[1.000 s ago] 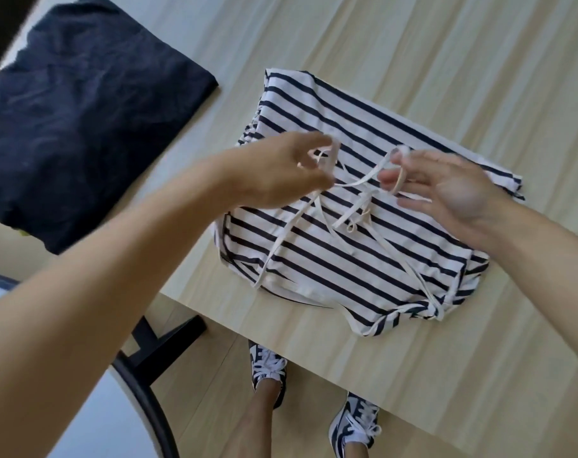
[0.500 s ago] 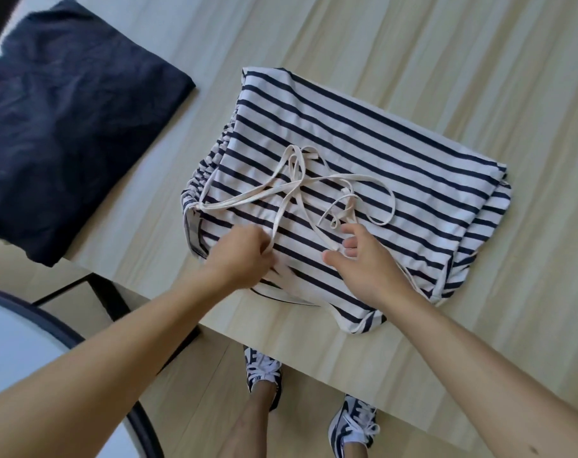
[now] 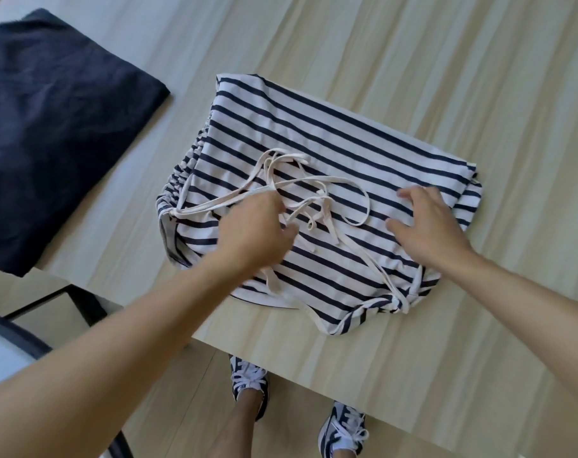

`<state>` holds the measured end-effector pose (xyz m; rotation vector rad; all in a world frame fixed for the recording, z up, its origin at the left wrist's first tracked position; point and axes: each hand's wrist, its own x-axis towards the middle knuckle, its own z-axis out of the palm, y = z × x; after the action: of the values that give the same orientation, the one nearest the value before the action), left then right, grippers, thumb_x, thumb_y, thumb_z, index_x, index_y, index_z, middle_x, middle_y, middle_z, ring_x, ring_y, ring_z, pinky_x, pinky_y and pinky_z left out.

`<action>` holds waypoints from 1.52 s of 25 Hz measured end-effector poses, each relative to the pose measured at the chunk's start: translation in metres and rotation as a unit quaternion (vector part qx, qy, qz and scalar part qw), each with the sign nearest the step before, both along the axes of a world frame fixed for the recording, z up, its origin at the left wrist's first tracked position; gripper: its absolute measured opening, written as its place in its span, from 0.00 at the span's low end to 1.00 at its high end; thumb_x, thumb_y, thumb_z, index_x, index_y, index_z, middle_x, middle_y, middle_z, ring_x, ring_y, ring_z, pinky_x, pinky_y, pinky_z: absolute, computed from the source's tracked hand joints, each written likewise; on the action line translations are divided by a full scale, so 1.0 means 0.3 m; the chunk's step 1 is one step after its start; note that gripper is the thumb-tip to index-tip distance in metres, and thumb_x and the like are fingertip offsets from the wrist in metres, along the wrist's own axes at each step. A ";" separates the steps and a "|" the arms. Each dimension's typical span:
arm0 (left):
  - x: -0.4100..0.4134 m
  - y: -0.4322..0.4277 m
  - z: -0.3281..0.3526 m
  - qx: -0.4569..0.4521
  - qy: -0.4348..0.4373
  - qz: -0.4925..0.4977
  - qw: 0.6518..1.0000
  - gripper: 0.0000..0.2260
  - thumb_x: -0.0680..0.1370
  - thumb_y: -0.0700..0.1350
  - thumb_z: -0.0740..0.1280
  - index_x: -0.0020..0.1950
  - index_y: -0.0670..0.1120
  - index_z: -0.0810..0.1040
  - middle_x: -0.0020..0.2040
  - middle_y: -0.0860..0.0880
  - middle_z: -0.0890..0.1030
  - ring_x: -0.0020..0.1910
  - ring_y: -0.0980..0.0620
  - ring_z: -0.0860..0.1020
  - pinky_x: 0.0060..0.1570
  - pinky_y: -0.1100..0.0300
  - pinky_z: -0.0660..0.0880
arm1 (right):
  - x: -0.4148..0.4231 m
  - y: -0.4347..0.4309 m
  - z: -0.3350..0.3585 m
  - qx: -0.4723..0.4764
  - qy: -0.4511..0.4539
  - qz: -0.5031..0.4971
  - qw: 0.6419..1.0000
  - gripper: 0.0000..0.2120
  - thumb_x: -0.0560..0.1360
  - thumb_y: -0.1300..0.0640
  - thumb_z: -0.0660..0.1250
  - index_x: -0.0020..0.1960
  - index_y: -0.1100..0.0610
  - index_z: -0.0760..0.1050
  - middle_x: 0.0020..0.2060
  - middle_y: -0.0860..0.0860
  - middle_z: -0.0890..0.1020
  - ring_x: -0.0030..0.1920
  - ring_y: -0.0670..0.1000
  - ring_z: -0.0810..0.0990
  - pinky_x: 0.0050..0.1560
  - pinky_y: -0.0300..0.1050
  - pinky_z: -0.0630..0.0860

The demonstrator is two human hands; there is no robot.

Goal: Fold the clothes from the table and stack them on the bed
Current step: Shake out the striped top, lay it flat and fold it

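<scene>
A folded white garment with navy stripes (image 3: pixel 340 137) lies on the light wooden table (image 3: pixel 446 67). Its cream drawstrings (image 3: pixel 333 190) lie looped on top. My left hand (image 3: pixel 254 229) rests on the garment's near left part, fingers curled loosely over a string; whether it grips the string I cannot tell. My right hand (image 3: pixel 426 226) lies flat on the right part of the garment with its fingers spread. A folded dark navy garment (image 3: pixel 56 127) lies at the table's left end.
The table's near edge runs diagonally below the striped garment. Under it I see my two feet in dark and white sneakers (image 3: pixel 251 381). A dark chair frame (image 3: pixel 49 305) stands at the lower left beside the table.
My hands let go of the drawstrings, dropped to the garment's near part, then spread apart: the right hand slid right and opened flat, the left shifted slightly up.
</scene>
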<state>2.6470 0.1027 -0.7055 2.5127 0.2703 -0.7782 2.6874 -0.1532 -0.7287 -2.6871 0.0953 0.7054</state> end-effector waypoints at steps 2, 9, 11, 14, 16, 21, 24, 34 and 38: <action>-0.110 -0.112 -0.044 0.002 -0.064 -0.110 0.992 0.22 0.78 0.53 0.69 0.70 0.50 0.70 0.67 0.48 0.72 0.64 0.49 0.71 0.58 0.54 0.76 | 0.094 -0.054 -0.047 -0.027 -0.008 0.125 0.992 0.30 0.77 0.52 0.68 0.77 0.52 0.63 0.76 0.54 0.62 0.76 0.58 0.63 0.70 0.56 0.66; -0.287 -0.413 -0.210 0.016 0.011 -0.308 0.951 0.42 0.77 0.67 0.64 0.83 0.55 0.46 0.83 0.47 0.41 0.80 0.37 0.46 0.74 0.34 0.58 | 0.086 -0.242 -0.169 -0.109 0.077 0.267 0.954 0.36 0.81 0.42 0.60 0.82 0.42 0.43 0.82 0.49 0.39 0.82 0.55 0.43 0.79 0.59 0.53; -0.285 -0.364 -0.229 0.049 -0.003 -0.353 0.934 0.40 0.77 0.69 0.62 0.82 0.55 0.49 0.83 0.48 0.42 0.81 0.37 0.45 0.73 0.32 0.57 | -0.010 -0.308 -0.152 -0.122 0.109 0.219 0.962 0.36 0.81 0.42 0.59 0.82 0.42 0.42 0.82 0.50 0.39 0.82 0.56 0.44 0.78 0.60 0.55; -0.269 -0.237 -0.210 0.075 -0.010 -0.426 0.901 0.40 0.75 0.71 0.60 0.81 0.56 0.53 0.83 0.50 0.44 0.80 0.37 0.47 0.73 0.32 0.57 | -0.221 -0.349 -0.093 -0.119 0.174 0.174 0.962 0.37 0.81 0.41 0.58 0.82 0.43 0.41 0.82 0.51 0.41 0.82 0.58 0.48 0.77 0.58 0.57; -0.265 -0.152 -0.193 0.106 0.015 -0.467 0.878 0.42 0.74 0.73 0.58 0.82 0.57 0.49 0.83 0.50 0.42 0.81 0.37 0.45 0.75 0.33 0.53 | -0.372 -0.308 -0.039 -0.080 0.217 0.190 0.954 0.41 0.80 0.39 0.60 0.82 0.44 0.38 0.82 0.51 0.39 0.82 0.57 0.48 0.77 0.55 0.59; -0.377 0.006 -0.182 0.178 0.021 -0.542 0.821 0.51 0.75 0.70 0.62 0.82 0.47 0.36 0.83 0.43 0.40 0.81 0.36 0.41 0.76 0.34 0.42 | -0.642 -0.184 0.003 -0.033 0.213 0.290 0.933 0.55 0.71 0.43 0.73 0.82 0.47 0.36 0.81 0.54 0.42 0.81 0.57 0.51 0.77 0.55 0.58; -0.442 0.089 -0.233 0.176 0.035 -0.578 0.796 0.60 0.73 0.69 0.67 0.73 0.49 0.18 0.82 0.43 0.40 0.81 0.35 0.45 0.77 0.38 0.46 | -0.701 -0.188 -0.072 -0.080 0.173 0.351 0.917 0.64 0.49 0.46 0.84 0.80 0.50 0.59 0.77 0.59 0.63 0.73 0.63 0.69 0.63 0.63 0.75; -0.395 0.076 -0.214 0.022 -0.092 -0.508 0.856 0.11 0.73 0.44 0.72 0.53 0.53 0.79 0.54 0.54 0.80 0.49 0.50 0.79 0.49 0.54 0.77 | -0.555 -0.219 -0.102 0.061 0.093 0.341 0.933 0.16 0.71 0.59 0.57 0.55 0.49 0.76 0.53 0.45 0.76 0.53 0.51 0.77 0.50 0.48 0.75; -0.131 0.035 -0.073 -0.154 0.120 -0.229 0.954 0.11 0.83 0.45 0.64 0.62 0.46 0.82 0.58 0.50 0.83 0.55 0.52 0.81 0.54 0.65 0.76 | -0.297 -0.222 0.019 0.192 0.287 0.221 0.912 0.04 0.77 0.60 0.67 0.50 0.55 0.80 0.45 0.53 0.83 0.46 0.53 0.81 0.52 0.54 0.78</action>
<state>2.6078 0.1131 -0.7273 2.2024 -0.3475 -1.2050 2.5982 -0.2199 -0.7230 -2.0586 -0.4711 1.4651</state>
